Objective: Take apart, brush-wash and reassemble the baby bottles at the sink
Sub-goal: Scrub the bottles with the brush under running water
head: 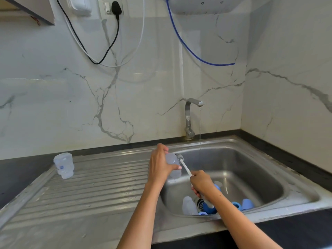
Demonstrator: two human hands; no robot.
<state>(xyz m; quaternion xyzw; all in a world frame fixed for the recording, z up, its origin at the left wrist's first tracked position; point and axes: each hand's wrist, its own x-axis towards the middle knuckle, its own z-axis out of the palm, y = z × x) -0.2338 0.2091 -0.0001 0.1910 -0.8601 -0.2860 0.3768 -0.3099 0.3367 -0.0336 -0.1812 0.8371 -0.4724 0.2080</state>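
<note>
**Both hands busy: bottle in the left, brush in the right**

Your left hand (159, 165) is wrapped around a clear bottle body (172, 165), held tilted over the near-left edge of the sink (251, 159). Your right hand (203, 184) is closed on the white handle of the bottle brush (183, 165), whose bristle head sits just beside the top of the bottle, apparently on the outside of it; whether it touches is hard to tell.

To do this step well, turn the bottle's mouth toward the brush and feed the bristles straight in, then twist the brush while the left hand keeps the bottle steady. Work down to the base, where residue tends to stay. The tap (193, 112) is running only a thin stream well to your right, so bring the bottle under it to rinse.

More parts wait in the basin: another clear bottle (189, 205) and blue caps (247, 203). One bottle (63, 165) stands on the drainboard (100, 186), well apart.
</note>
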